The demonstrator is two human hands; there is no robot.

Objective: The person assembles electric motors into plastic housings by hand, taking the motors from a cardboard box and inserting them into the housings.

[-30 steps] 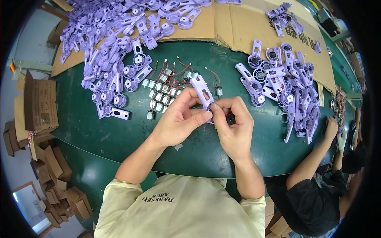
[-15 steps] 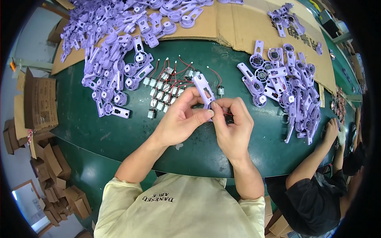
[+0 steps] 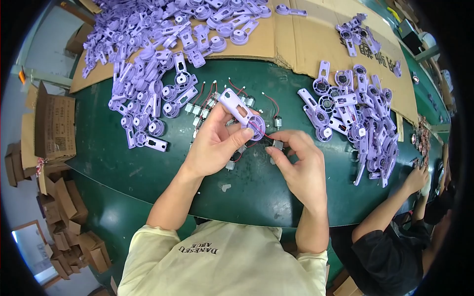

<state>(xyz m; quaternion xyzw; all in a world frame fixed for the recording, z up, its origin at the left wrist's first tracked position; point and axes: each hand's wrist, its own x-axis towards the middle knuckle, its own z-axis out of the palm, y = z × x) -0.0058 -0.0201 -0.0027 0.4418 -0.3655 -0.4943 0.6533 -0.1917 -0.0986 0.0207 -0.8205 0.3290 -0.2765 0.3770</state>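
Note:
My left hand (image 3: 210, 148) grips a purple plastic fan housing (image 3: 235, 106) between thumb and fingers, its slotted handle pointing up and left and its round ring toward me. Between the thumb and fingertips of my right hand (image 3: 305, 167) is a small silver motor (image 3: 278, 144), just right of the ring. A red wire stretches from the motor to the ring; whether it passes through the ring is hard to tell. Just beyond my hands, a cluster of loose motors (image 3: 197, 111) with red wires lies on the green table, partly hidden by my left hand. One single motor (image 3: 277, 121) stands nearby.
Purple housings (image 3: 143, 96) are heaped at the far left, partly on cardboard (image 3: 284, 42). Another pile of housings (image 3: 365, 116), with dark parts in their rings, lies at the right. A co-worker's arm (image 3: 382, 209) rests along the right side. Cardboard boxes (image 3: 57, 123) stand left of the table.
My hands have moved apart: the right one has drawn away to the right with the motor, now visible. The housing has shifted left and tilted, showing its ring and the red wire.

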